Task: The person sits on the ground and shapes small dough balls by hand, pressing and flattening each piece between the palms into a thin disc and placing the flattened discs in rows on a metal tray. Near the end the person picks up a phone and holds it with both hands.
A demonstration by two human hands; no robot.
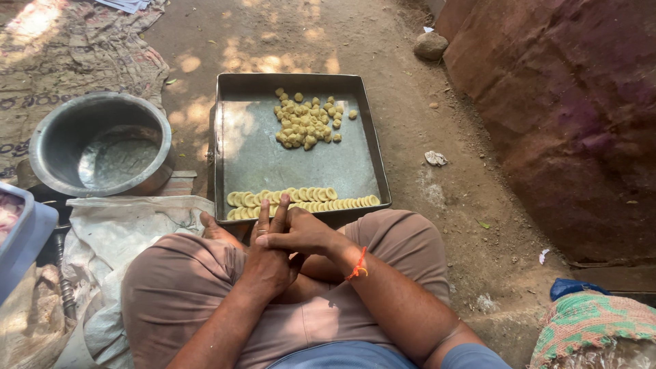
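Knees in brown trousers fill the near edge, person seated cross-legged on bare ground. Both hands pressed together above lap, palm against palm: left hand (268, 256) fingers straight, pointing toward tray; right hand (303, 232) laid across it. Cannot tell whether anything lies between the palms.

Left to right:
- Blue plastic tub (20, 236) at far left edge, contents unclear.
- White sack (119, 219) spread under left knee.
- Round metal pot (100, 143), nothing visible inside but a bare, shiny bottom.
- Square metal tray (263, 154) just beyond the hands. Far part: heap of small yellowish dough balls (307, 117). Near rim: two rows of flattened dough discs (301, 199), overlapping.
- Green woven bag (594, 328), bottom right.
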